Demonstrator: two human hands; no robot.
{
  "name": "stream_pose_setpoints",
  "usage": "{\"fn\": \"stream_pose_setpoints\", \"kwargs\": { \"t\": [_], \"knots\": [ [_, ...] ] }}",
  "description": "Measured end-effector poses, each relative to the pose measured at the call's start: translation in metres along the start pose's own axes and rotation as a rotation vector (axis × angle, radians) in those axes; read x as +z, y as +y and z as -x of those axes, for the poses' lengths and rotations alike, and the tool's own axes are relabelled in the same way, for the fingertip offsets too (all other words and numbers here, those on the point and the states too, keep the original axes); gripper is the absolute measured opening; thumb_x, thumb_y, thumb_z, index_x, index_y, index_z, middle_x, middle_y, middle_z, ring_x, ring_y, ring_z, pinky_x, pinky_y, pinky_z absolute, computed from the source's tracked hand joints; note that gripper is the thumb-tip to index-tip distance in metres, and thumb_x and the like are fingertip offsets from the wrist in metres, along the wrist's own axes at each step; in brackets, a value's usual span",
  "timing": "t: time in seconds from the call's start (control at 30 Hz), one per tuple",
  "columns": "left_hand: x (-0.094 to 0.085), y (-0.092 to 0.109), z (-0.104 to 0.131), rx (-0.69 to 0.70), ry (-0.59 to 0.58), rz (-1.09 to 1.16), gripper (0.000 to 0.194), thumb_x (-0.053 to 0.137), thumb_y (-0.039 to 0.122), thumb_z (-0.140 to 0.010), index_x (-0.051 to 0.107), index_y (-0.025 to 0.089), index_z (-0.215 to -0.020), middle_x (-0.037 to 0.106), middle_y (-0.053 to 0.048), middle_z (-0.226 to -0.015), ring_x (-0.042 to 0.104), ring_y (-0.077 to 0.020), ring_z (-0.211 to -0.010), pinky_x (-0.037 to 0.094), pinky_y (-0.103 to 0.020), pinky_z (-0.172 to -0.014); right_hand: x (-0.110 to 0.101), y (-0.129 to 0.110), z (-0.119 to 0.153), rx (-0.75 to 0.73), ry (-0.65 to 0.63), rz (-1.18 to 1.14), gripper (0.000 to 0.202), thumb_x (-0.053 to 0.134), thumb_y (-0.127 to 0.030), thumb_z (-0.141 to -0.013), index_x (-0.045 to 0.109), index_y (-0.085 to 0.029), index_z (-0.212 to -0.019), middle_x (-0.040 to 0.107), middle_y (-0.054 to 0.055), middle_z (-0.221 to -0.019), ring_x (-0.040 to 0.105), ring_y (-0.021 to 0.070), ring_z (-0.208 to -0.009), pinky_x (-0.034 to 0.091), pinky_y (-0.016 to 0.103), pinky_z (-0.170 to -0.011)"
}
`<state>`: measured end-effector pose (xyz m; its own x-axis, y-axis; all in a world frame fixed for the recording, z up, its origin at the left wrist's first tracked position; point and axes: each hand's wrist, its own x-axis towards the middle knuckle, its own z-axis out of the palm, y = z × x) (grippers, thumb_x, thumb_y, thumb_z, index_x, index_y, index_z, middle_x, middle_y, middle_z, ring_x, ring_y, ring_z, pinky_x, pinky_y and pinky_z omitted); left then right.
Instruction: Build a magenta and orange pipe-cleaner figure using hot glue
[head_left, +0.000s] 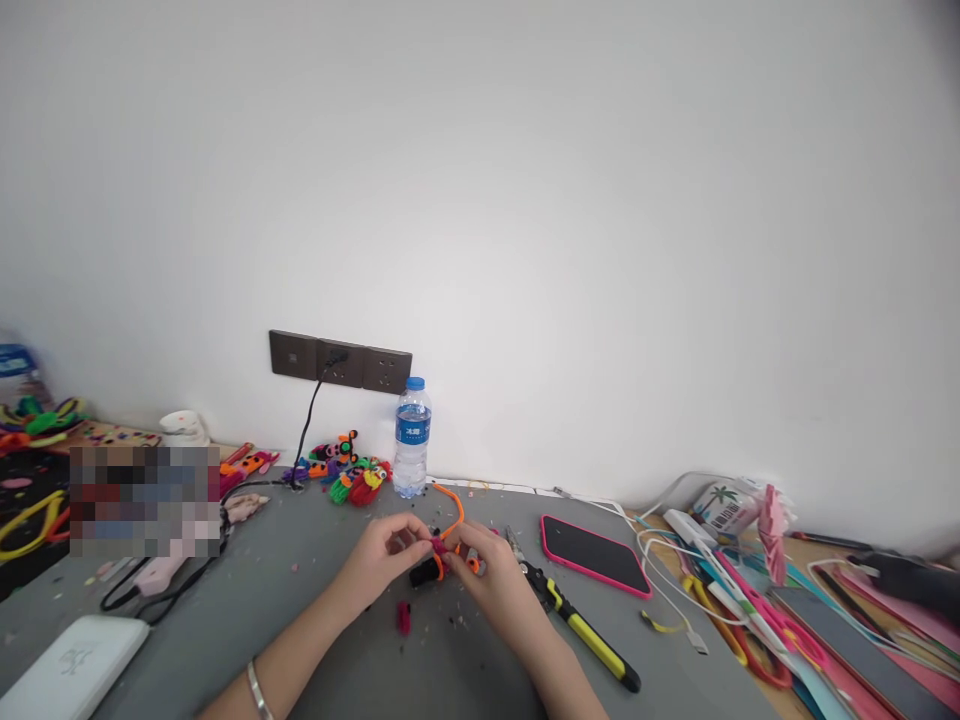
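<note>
My left hand [393, 545] pinches a small pipe-cleaner figure [428, 570] of magenta, black and orange fuzzy parts, low over the grey table. On its other side my right hand [486, 562] is also closed on it, thumb and fingers together. An orange pipe cleaner [454, 500] curves up and away from between the fingertips. Fingers cover part of the figure, so its full shape cannot be made out. A short magenta fuzzy piece [404, 617] lies below the hands. Pliers with yellow and black handles [592, 635] lie right of my right hand.
A water bottle [412, 450] stands behind the hands, beside several colourful pipe-cleaner figures [366, 482]. To the right lie a pink-edged phone [595, 555], white cables and pink scissors [796, 640]. At left are a white power bank [75, 665] and black cord; a black cable [308, 420] reaches the wall socket.
</note>
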<state>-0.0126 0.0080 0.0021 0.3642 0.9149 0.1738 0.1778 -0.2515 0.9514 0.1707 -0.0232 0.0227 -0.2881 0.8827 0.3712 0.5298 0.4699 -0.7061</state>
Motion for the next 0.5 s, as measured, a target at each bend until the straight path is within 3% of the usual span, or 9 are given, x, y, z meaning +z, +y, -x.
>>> {"fn": "stream_pose_setpoints", "kwargs": {
  "t": [0.17, 0.3, 0.5],
  "knots": [
    [-0.001, 0.001, 0.001, 0.026, 0.005, -0.02, 0.022, 0.059, 0.037, -0.081, 0.065, 0.016, -0.075, 0.064, -0.002, -0.07, 0.054, -0.0157, -0.064, 0.04, -0.024, -0.059, 0.001, 0.001, 0.0, 0.012, -0.005, -0.001, 0.014, 0.051, -0.011, -0.082, 0.058, -0.021, -0.076, 0.06, 0.0, -0.075, 0.056, 0.0159, -0.068, 0.042, 0.025, -0.062],
    [-0.006, 0.001, -0.001, 0.022, 0.08, -0.017, 0.023, 0.059, 0.038, -0.081, 0.066, 0.017, -0.076, 0.064, -0.002, -0.072, 0.055, -0.0161, -0.066, 0.042, -0.024, -0.06, -0.001, 0.007, -0.001, 0.041, 0.014, 0.003, 0.011, 0.051, -0.014, -0.082, 0.059, -0.021, -0.085, 0.063, 0.002, -0.08, 0.058, 0.0165, -0.068, 0.044, 0.026, -0.063],
    [-0.012, -0.009, -0.007, -0.002, 0.194, 0.01, 0.023, 0.062, 0.038, -0.077, 0.065, 0.016, -0.074, 0.064, -0.003, -0.07, 0.053, -0.0156, -0.062, 0.041, -0.025, -0.058, 0.003, 0.009, -0.003, 0.057, 0.192, 0.031, 0.012, 0.047, -0.02, -0.087, 0.058, -0.02, -0.09, 0.063, 0.005, -0.084, 0.057, 0.0181, -0.07, 0.046, 0.029, -0.066]
  ]
}}
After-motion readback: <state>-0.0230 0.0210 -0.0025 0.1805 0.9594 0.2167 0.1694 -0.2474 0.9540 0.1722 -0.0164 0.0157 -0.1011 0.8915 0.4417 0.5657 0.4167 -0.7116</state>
